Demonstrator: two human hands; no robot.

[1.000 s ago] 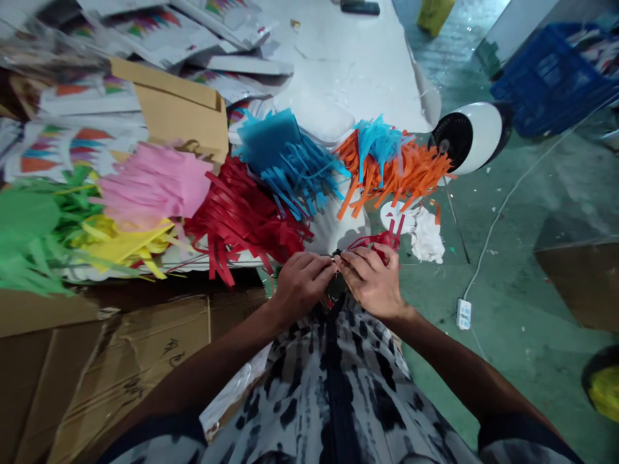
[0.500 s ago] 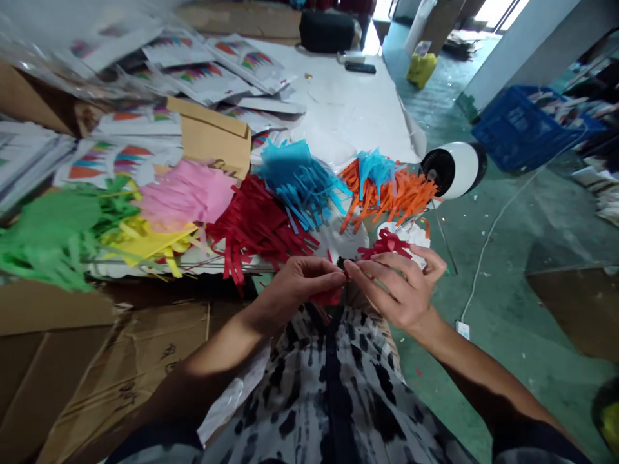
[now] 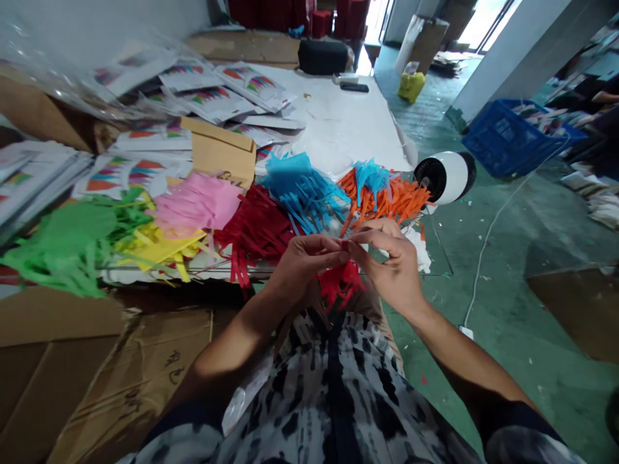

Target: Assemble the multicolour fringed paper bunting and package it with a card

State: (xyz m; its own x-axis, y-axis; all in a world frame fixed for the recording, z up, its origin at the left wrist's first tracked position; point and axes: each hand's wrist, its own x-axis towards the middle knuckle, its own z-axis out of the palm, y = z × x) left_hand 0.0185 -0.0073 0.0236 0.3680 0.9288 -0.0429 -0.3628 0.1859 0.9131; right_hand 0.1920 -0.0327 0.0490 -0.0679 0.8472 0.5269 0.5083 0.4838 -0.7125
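Observation:
A red paper tassel (image 3: 341,283) hangs in front of my body, its fringe pointing down. My left hand (image 3: 309,261) pinches its top edge between thumb and fingers. From the other side my right hand (image 3: 389,261) pinches the same edge, the fingertips of both hands nearly touching. Just beyond, on the table edge, lie fringed paper piles: dark red (image 3: 258,225), blue (image 3: 302,190), orange (image 3: 401,198) with a small blue bunch (image 3: 371,180) on top, pink (image 3: 196,203), yellow (image 3: 159,245) and green (image 3: 72,238).
Printed white packets (image 3: 213,100) and a tan envelope (image 3: 225,154) cover the table's left and back. A black-and-white fan (image 3: 447,177) stands off the right edge. A cable (image 3: 493,225) crosses the floor near a blue crate (image 3: 512,138). Cardboard (image 3: 116,386) lies at lower left.
The red tassel's fringe, earlier spread by my right hand, now hangs below both hands. My right hand has come in to the left, and both hands are slightly higher. The view has shifted a little.

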